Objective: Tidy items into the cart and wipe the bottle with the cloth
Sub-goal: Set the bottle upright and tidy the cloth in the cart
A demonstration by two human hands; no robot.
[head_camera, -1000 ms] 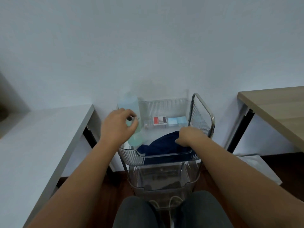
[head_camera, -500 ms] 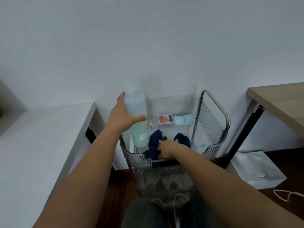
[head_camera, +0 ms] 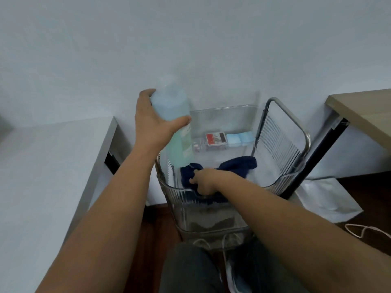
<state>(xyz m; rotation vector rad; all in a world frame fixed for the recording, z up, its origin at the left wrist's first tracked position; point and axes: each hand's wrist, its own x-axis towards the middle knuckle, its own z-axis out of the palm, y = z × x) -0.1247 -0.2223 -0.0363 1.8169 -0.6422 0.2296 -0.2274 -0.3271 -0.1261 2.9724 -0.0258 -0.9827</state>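
**Bottle in one hand, cloth in the other above a clear cart**

A person is sitting at a clear plastic cart (head_camera: 281,180) that is standing against a pale wall, with both bare arms reaching forward over its top tray. The left hand (head_camera: 152,121) is wrapping around the upper body of a translucent bottle (head_camera: 174,123) of pale blue-green liquid, the thumb pressing across the front and the fingers curling behind. The bottle is tilting slightly, its top rising above the hand and blurring against the wall, its lower half hanging below the grip and dipping inside the tray's left rear corner. Whether its base is touching the tray floor cannot be told.

The right hand (head_camera: 206,180) is closing on a dark blue cloth (head_camera: 237,166) that is lying bunched in the front half of the tray; the fingertips are pinching a fold at the cloth's left end while the rest is spreading toward the right wall. The cloth is lying just below and to the right of the bottle, the two close but not clearly touching.

At the back of the tray a small red-and-white labelled box (head_camera: 215,139) is sitting beside a light blue packet (head_camera: 240,139). A metal handle (head_camera: 289,117) is arching over the cart's right side. A white table (head_camera: 48,166) is flanking the cart on the left and a wooden table (head_camera: 364,111) on the right, with a white bag (head_camera: 325,199) lying on the dark floor.
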